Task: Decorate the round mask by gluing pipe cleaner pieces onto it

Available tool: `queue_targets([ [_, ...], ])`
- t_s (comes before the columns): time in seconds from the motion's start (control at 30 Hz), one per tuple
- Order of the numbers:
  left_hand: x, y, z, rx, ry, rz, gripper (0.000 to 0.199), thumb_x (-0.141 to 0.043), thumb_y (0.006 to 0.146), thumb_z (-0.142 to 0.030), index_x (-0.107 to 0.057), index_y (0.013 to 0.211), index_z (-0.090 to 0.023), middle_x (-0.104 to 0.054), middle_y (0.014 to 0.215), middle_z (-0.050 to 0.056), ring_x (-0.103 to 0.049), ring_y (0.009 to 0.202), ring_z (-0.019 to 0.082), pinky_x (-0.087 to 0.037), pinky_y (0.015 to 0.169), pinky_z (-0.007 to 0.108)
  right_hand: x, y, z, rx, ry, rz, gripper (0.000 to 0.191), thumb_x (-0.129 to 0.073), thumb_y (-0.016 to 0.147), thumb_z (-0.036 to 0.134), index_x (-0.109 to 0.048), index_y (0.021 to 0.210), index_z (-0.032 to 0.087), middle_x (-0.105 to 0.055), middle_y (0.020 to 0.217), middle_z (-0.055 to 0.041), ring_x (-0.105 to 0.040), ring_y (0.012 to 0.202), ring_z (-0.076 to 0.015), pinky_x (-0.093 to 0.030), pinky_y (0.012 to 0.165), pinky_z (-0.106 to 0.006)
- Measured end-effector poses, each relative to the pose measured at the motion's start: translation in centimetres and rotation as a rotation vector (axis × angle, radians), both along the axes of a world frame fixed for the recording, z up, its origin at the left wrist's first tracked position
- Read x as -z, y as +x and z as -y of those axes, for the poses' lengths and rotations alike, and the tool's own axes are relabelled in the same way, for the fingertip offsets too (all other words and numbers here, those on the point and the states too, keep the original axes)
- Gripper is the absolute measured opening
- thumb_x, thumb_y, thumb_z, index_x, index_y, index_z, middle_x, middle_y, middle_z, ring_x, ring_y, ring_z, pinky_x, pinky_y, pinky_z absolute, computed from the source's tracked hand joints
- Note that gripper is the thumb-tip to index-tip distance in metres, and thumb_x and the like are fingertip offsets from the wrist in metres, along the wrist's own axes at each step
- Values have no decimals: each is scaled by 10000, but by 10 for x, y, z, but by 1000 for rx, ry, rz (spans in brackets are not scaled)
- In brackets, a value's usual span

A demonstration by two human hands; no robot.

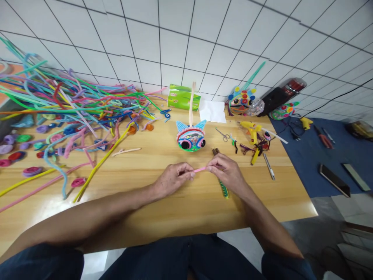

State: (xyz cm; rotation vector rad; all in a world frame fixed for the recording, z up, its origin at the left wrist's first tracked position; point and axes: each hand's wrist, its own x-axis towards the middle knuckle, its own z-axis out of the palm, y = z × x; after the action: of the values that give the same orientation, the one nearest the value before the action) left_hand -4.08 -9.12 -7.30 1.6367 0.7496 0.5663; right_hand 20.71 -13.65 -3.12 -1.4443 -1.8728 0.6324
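Observation:
Between my two hands a short pink pipe cleaner (199, 170) is stretched level above the wooden table. My left hand (176, 177) pinches one end of it, and the fingertips of my right hand (225, 170) pinch the other. Just beyond them stands a colourful animal-head figure (190, 137) with blue ears, large black eyes with pink rims and a pale strip rising from its top. Partly under my right hand lies a dark-handled tool with a green patterned part (223, 189); my hand hides its middle.
Loose pipe cleaners (87, 101) and small coiled pieces (32, 171) cover the left side. Behind the figure are a green tissue pack (182, 98) and white paper (212, 111). Scissors (223, 135), a yellow glue gun (253, 131), a pen (269, 167) and another decorated figure (241, 102) are rightward.

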Motion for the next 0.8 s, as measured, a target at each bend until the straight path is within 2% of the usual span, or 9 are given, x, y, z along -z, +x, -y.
queue_targets([
  [0.2, -1, -5, -1, -9, 75, 52, 309, -553, 1037, -367, -692, 834, -180, -735, 762, 12, -638, 685, 133, -473, 697, 249, -2, 0, -2, -5, -35, -12, 85, -714, 970, 288, -778, 936, 243, -691, 800, -10, -615, 726, -161, -474, 662, -296],
  [0.37, -6, -8, -3, -3, 241, 23, 317, -515, 1053, -341, -643, 806, -189, -659, 713, -3, -595, 660, 129, -446, 673, 253, 5, -1, 1, 58, -51, -16, 111, -725, 962, 290, -786, 884, 237, -700, 798, -11, -625, 722, -156, -474, 665, -295],
  [0.43, -7, -10, -4, -71, 319, -1, 267, -534, 1043, -330, -631, 834, -194, -633, 722, -11, -560, 650, 126, -429, 659, 259, 9, -1, 3, 82, -61, -14, 117, -715, 964, 294, -787, 893, 236, -709, 819, -17, -645, 749, -161, -492, 679, -294],
  [0.53, -3, -12, -10, -317, 405, 53, 173, -661, 974, -364, -593, 950, -207, -597, 821, -11, -541, 707, 135, -451, 682, 271, 15, 6, 8, 89, -48, 5, 117, -716, 958, 322, -805, 963, 246, -755, 938, -45, -704, 883, -192, -553, 801, -331],
  [0.6, 4, -12, -19, -500, 440, 79, 331, -762, 898, -422, -568, 1065, -213, -608, 962, 19, -584, 836, 166, -503, 775, 309, 19, 16, 13, 132, -11, 17, 141, -724, 946, 344, -813, 1019, 261, -777, 1075, -69, -722, 1026, -223, -567, 934, -386],
  [0.67, 13, -11, -31, -590, 444, 52, 576, -838, 823, -477, -534, 1239, -219, -629, 1191, 82, -628, 1023, 222, -536, 907, 386, 23, 35, 18, 259, 33, 32, 176, -720, 937, 372, -809, 1050, 272, -776, 1150, -78, -714, 1095, -244, -559, 994, -430],
  [0.73, 23, -9, -43, -586, 426, 31, 824, -892, 754, -521, -458, 1392, -231, -568, 1422, 147, -629, 1200, 284, -538, 1024, 474, 27, 62, 20, 446, 64, 35, 233, -714, 919, 419, -796, 1067, 259, -776, 1128, -84, -712, 1037, -249, -572, 943, -442],
  [0.8, 32, -6, -54, -549, 398, 27, 1013, -929, 701, -555, -382, 1491, -236, -483, 1551, 193, -594, 1330, 340, -520, 1105, 547, 32, 94, 16, 645, 69, 21, 346, -725, 878, 473, -767, 1105, 215, -767, 1111, -104, -704, 959, -248, -578, 884, -439],
])
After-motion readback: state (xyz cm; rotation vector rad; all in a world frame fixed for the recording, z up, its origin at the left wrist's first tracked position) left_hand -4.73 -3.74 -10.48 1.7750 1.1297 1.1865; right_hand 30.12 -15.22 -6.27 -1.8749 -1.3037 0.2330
